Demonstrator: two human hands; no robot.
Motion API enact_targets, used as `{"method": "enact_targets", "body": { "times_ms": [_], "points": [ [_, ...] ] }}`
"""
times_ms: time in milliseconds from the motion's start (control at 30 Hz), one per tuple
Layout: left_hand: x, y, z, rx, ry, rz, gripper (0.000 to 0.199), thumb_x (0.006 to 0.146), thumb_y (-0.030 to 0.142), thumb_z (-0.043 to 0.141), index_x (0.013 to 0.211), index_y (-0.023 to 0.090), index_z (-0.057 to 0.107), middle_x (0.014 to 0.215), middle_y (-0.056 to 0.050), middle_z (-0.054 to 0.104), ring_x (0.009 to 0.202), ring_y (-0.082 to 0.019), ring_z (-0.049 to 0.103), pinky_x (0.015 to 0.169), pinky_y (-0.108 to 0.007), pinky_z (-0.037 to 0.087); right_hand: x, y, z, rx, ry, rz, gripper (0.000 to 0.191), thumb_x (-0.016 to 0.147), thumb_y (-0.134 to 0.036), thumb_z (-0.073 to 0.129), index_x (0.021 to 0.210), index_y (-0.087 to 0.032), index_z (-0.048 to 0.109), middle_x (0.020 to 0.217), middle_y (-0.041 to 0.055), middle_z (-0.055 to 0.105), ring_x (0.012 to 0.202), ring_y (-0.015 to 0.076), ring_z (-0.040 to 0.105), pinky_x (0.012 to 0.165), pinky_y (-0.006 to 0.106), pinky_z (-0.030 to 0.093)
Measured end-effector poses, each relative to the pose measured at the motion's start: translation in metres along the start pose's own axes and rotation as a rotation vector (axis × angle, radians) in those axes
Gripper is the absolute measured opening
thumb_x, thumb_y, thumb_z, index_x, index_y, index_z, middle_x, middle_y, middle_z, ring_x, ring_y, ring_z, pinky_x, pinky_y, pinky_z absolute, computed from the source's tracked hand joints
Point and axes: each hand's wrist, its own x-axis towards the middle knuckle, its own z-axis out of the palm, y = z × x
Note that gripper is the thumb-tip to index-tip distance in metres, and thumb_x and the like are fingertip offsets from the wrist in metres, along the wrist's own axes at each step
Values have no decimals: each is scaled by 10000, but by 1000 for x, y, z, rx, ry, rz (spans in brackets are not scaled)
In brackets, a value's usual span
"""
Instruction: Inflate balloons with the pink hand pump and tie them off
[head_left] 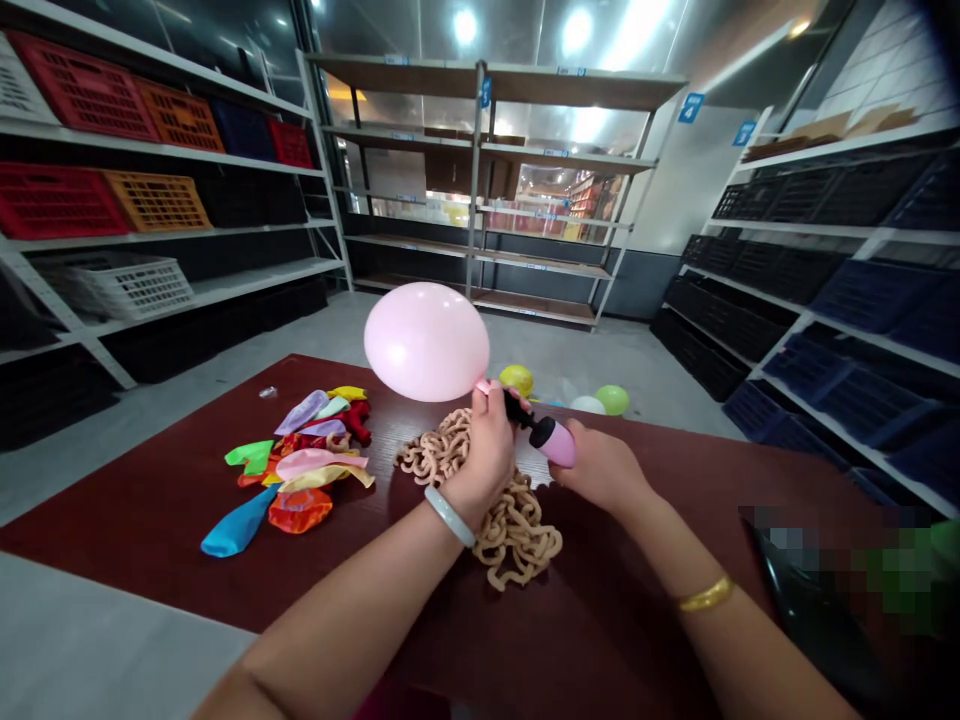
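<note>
Around us stand tall metal shelving racks (pixel 478 185) with pale posts; the one on the left bears red, orange and white plastic crates (pixel 86 88), while the one on the right carries black and dark blue plastic crates (pixel 855 300). Before us lies a wide, dark reddish-brown table (pixel 150 500) with a glossy top. Above its far part we see a smooth, pale pink, inflated oval balloon (pixel 426 342), its neck pointing down and to the right. Below it and partly behind our left wrist, a loose heap of tan, curly, rope-like strands (pixel 521 530) lies on the tabletop. To the left of these is a scattered pile of limp, multicoloured, uninflated balloons (pixel 307 450), with a flat blue one nearest to us. Our left hand (pixel 491 440) has its thumb and fingers closed around the pink balloon's neck, right at the black end of a pink-and-black cylindrical hand pump (pixel 555 440). Our right hand (pixel 596 462) grasps the pump's pink barrel, fingers wrapped around it. Just past the table's far edge show a round yellow inflated balloon (pixel 517 379) and a round green inflated balloon (pixel 613 400). Smallest are a pale, smooth bangle (pixel 450 516) on our left wrist and a gold-coloured band (pixel 705 597) on our right forearm.
</note>
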Motion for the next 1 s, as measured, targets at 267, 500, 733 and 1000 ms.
{"method": "enact_targets", "body": {
  "times_ms": [267, 500, 733, 1000],
  "points": [
    [-4, 4, 2, 38, -19, 5, 205, 883, 353, 601, 837, 219, 453, 716, 13, 558, 603, -122, 569, 609, -265, 465, -2, -14, -3, 49, -1, 27, 345, 781, -403, 611, 1057, -201, 571, 949, 97, 721, 825, 291, 697, 605, 311, 379],
    [38, 46, -18, 4, 134, 71, 260, 813, 302, 642, 832, 222, 395, 677, 32, 551, 545, -117, 557, 563, -257, 449, 4, -4, 5, 80, -38, -13, 439, 771, -432, 610, 1146, -205, 583, 994, 104, 726, 849, 313, 692, 623, 331, 395],
    [66, 62, -41, -24, 248, 105, 270, 766, 261, 644, 838, 219, 388, 650, 53, 541, 512, -106, 547, 549, -246, 438, 10, 14, 19, 82, -48, -67, 407, 737, -394, 659, 1098, -220, 590, 975, 89, 726, 845, 288, 680, 643, 332, 391],
    [26, 22, -14, 0, 117, 68, 266, 826, 331, 637, 849, 226, 395, 716, 43, 552, 586, -102, 553, 585, -244, 454, 10, 20, 17, 67, -9, -70, 313, 723, -360, 658, 983, -204, 578, 877, 73, 716, 771, 258, 659, 592, 314, 278]
  ]
}}
